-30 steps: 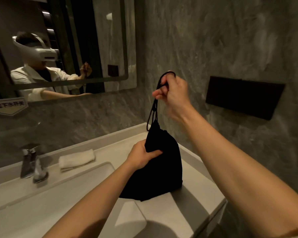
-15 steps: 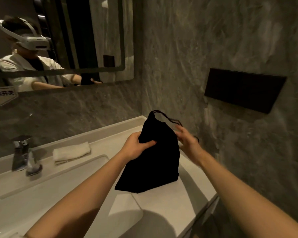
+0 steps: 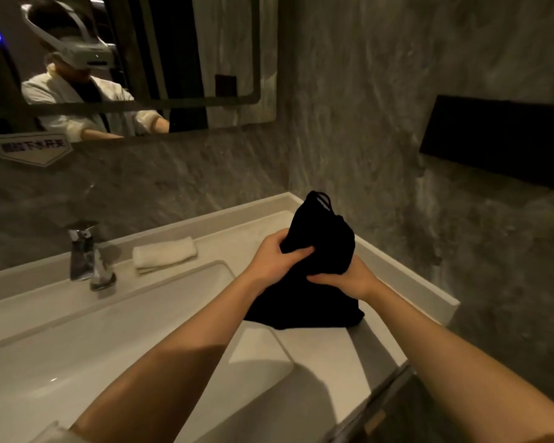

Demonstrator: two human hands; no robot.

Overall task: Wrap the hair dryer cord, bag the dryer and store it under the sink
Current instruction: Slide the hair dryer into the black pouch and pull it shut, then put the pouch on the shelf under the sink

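Observation:
A black drawstring bag (image 3: pixel 314 302) stands on the white counter (image 3: pixel 327 356) to the right of the basin, its mouth drawn shut with cord loops at the top. The hair dryer is hidden inside it. My left hand (image 3: pixel 275 257) grips the bag's upper left side. My right hand (image 3: pixel 349 279) grips its right side a little lower. Both hands are closed around the fabric.
A white basin (image 3: pixel 77 362) fills the left, with a chrome tap (image 3: pixel 87 254) behind it. A folded white towel (image 3: pixel 163 254) lies by the back rim. A mirror hangs above; a black wall panel (image 3: pixel 499 139) sits at right. The counter edge drops off at lower right.
My right hand let go of the raised drawstring, came down and took hold of the bag's right side. The bag's top has sunk lower. My left hand stayed on the bag.

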